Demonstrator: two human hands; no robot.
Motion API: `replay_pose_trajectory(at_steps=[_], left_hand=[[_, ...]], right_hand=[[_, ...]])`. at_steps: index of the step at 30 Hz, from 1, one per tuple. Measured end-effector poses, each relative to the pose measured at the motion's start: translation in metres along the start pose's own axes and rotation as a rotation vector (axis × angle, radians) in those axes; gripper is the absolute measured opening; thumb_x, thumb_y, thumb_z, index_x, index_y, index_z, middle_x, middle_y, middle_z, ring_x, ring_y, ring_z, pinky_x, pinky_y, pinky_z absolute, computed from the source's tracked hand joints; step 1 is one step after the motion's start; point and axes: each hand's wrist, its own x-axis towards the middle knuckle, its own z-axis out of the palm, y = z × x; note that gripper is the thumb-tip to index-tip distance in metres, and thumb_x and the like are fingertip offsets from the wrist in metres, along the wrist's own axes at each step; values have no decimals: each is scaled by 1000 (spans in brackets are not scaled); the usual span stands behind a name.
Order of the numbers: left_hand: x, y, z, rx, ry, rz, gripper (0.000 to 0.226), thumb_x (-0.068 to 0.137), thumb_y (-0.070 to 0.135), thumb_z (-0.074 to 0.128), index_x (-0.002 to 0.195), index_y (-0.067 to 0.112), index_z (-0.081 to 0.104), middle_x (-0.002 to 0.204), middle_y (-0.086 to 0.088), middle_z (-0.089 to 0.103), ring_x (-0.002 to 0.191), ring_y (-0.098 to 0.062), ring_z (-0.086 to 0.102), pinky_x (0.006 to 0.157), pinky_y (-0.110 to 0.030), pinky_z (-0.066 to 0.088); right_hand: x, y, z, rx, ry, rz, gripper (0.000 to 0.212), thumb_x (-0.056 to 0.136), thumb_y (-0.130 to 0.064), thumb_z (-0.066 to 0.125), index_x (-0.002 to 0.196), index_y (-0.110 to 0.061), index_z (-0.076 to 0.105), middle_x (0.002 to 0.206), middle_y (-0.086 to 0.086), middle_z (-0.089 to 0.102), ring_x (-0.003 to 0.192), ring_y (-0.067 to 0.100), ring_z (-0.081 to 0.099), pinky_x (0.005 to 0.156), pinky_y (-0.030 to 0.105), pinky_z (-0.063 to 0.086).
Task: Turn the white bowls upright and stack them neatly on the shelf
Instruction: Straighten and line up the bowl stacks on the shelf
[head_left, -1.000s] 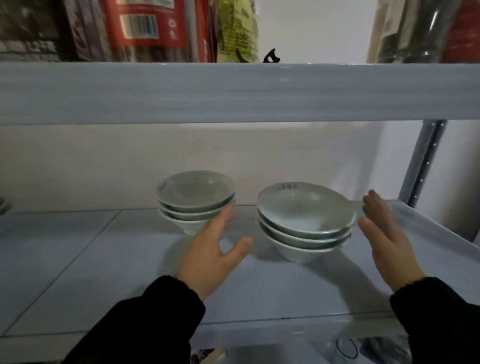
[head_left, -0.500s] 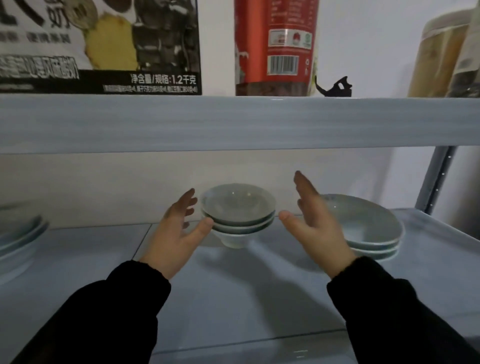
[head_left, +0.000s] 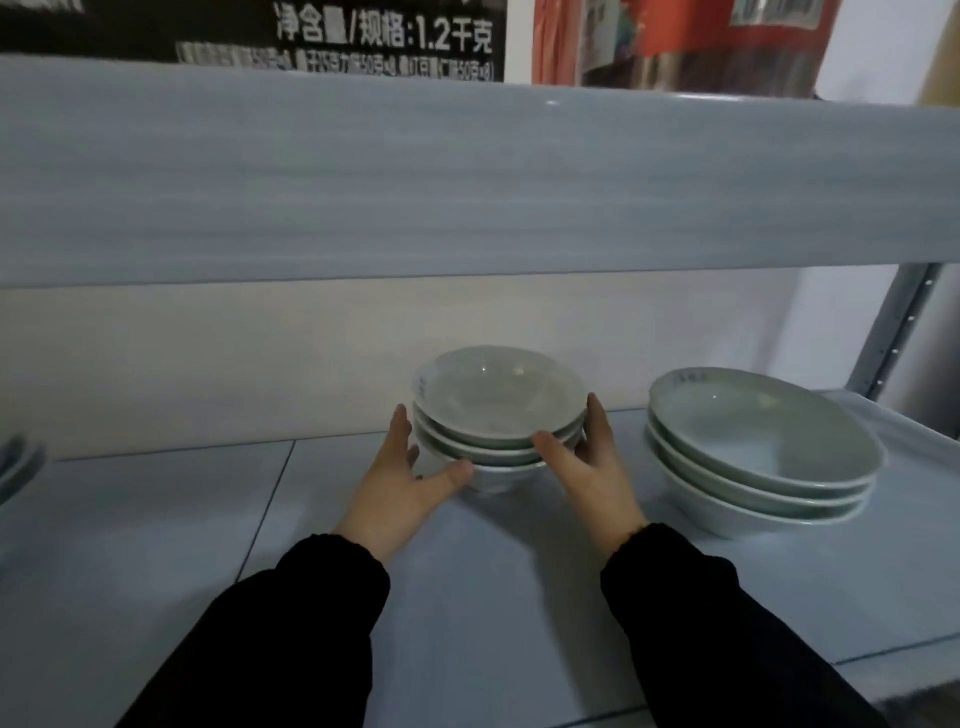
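A stack of three small white bowls (head_left: 498, 405), all upright, stands on the grey shelf (head_left: 156, 545) near the back wall. My left hand (head_left: 402, 483) cups its left side, thumb under the lowest bowl. My right hand (head_left: 587, 467) cups its right side, thumb on the front rims. To the right sits a second stack of three wider white bowls (head_left: 753, 441), upright and untouched.
The upper shelf board (head_left: 467, 182) hangs low over the bowls, with a black box (head_left: 260, 31) and a red jar (head_left: 675, 41) on it. A metal upright (head_left: 893, 332) stands at the right. More dishes (head_left: 15, 462) show at the left edge.
Both hands have closed in on the small stack from open positions beside it. The view has shifted left and nearer, so the wide stack now sits further right.
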Motion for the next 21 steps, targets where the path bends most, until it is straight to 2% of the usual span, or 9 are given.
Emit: replay_pose_trajectory(at_steps=[2,3,6,8,11,15,17,19,21], left_hand=[[2,-3,1,3,-55,16,83,70,42,85,131,55,31,128,49,44,123,10,46,89,-8,42],[4,-5,1,12,-66,25,83,64,49,83,129,56,34,125,48,47,121,12,46,92,-12,43],[10,-13,2,43,-63,42,90,58,56,79,139,40,42,131,29,54,124,0,51,103,-27,45],[10,-13,2,53,-51,38,91,58,54,81,139,32,47,131,19,59,123,-4,55,105,-31,47],[6,-10,-1,69,-42,23,92,58,54,83,139,28,48,132,15,61,123,-4,56,104,-29,47],[-4,-6,-6,40,-30,-2,91,58,48,86,138,24,50,131,15,61,123,-2,56,104,-26,46],[-14,-2,-7,32,-31,-3,82,65,36,87,137,22,51,131,14,62,123,-3,56,105,-26,44],[-24,0,-8,16,-31,-2,75,73,21,87,138,20,50,133,12,62,124,-4,56,110,-34,42],[-36,2,-9,3,-37,1,72,77,14,84,139,19,49,134,12,62,124,-4,56,113,-38,40]], right_hand=[[1,3,-2,-32,-35,-50,75,81,-29,76,146,-22,39,140,-5,57,126,8,55,104,27,46],[2,4,-3,-29,-29,-63,70,83,-23,75,144,-21,42,137,-5,59,125,9,57,101,24,47],[4,8,-4,-6,-16,-87,64,85,-10,75,140,-20,45,133,-6,61,122,8,59,95,20,48],[4,10,-5,-1,-27,-89,64,85,-6,75,140,-20,45,131,-8,62,121,9,60,94,19,48],[0,8,-6,1,-43,-76,70,81,-13,80,140,-27,45,130,-14,62,121,9,60,95,22,50],[-9,2,-7,-17,-77,-68,73,71,-27,84,131,-46,46,127,-23,61,120,8,61,98,30,51],[-15,-1,-7,-13,-110,-67,74,70,-26,85,128,-49,46,128,-24,60,122,7,59,100,31,50],[-22,-3,-9,-10,-143,-64,76,70,-22,86,128,-49,45,128,-28,59,123,5,58,101,30,49],[-30,-4,-11,-8,-165,-68,77,72,-14,86,127,-49,44,125,-34,59,123,3,58,102,27,48]])
